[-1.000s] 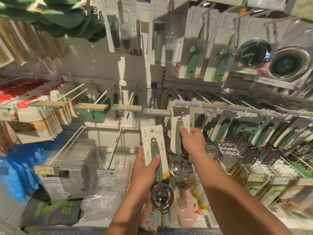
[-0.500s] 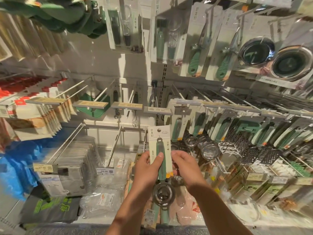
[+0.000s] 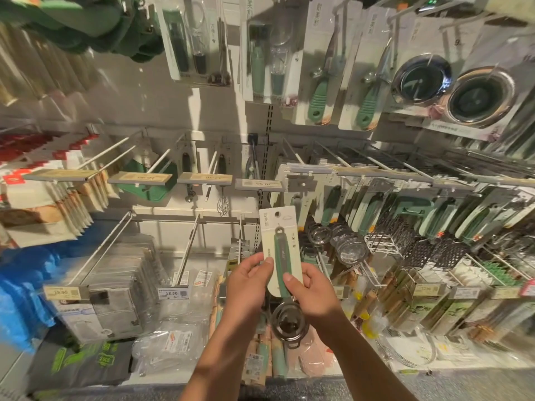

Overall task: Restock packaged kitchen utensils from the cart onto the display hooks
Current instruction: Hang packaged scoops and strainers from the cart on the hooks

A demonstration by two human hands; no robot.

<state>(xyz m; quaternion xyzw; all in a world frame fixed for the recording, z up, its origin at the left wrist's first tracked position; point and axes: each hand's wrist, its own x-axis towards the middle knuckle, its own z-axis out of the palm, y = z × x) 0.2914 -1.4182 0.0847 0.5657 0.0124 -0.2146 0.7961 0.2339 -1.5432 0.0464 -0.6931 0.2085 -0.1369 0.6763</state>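
I hold the strainer pack (image 3: 281, 250) upright before the hooks (image 3: 292, 153), my left hand (image 3: 249, 280) and right hand (image 3: 311, 287) both pinching its card edges. Light, but bowl-heavy; the thin card probably bends, so grip low.

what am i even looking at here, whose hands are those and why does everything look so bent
There is no machine here. A person wears a wide-angle camera on the head, looking forward and down, which bends the edges of the picture. The two bare hands are that person's own.

They stand at a shop wall of display hooks hung with packaged kitchen tools: green-handled utensils, a whisk, graters.

Both hands hold one item, a carded strainer: a pale card with a green handle on it and a metal bowl hanging below. The left hand pinches the card's left edge; the right hand grips its lower right, thumb on the handle. The card's hang hole is at the top, not yet on any hook.
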